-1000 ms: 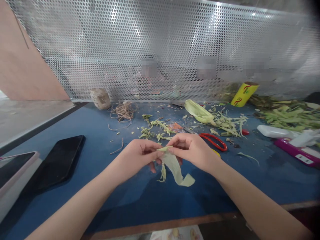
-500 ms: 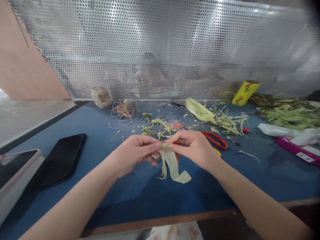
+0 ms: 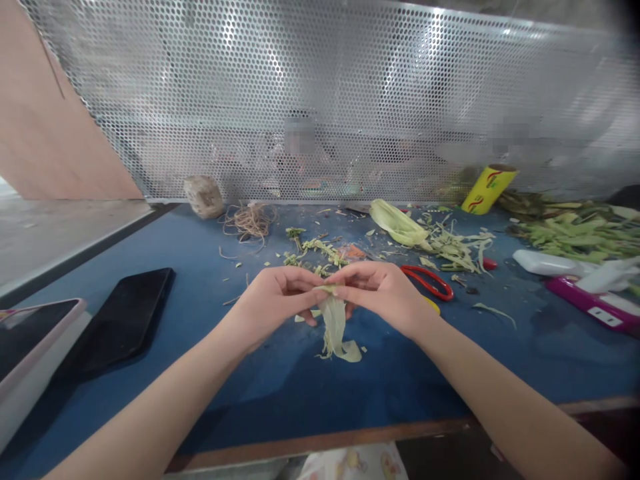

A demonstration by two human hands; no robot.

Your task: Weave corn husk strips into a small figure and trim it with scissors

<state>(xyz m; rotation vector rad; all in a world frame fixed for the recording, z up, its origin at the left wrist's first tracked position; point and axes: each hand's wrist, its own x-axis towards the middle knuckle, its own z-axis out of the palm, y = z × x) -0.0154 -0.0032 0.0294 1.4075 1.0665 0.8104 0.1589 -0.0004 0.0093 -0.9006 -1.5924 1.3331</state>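
Pinching a pale corn husk strip point(image 3: 334, 320) between thumbs and fingers, 2 bare hands meet above a blue tabletop point(image 3: 295, 407). Clock positions are read around the strip, with 12 o'clock toward the perforated metal panel point(image 3: 340, 87).

The left hand point(image 3: 280, 300), at 9 o'clock, grips the strip's upper end at thumb and fingertips; the right hand point(image 3: 383, 293), at 3 o'clock, grips the same end from the other side, the thumbs nearly touching. Below the pinch, toward 6 o'clock, the strip hangs free: a broad, curled tail and, beside it, a thin, frayed end. Whether the 2 are joined is hidden by the fingers.

Near 12 o'clock lie knotted green lengths point(image 3: 325, 250), apparently worked pieces. By comparison, the held strip is judged unfinished, since its broad tail hangs flat and unknotted. Material remains unworked: between 1 and 2 o'clock, a largely whole corn husk point(image 3: 397, 223); at 2 o'clock, touching or just beside it, loose shredded strips point(image 3: 457, 250). How many pieces are complete cannot be told from the tangle.

Red-handled scissors point(image 3: 447, 293) rest between 2 and 3 o'clock, near the right hand; loose twine point(image 3: 250, 221) lies between 10 and 11 o'clock.
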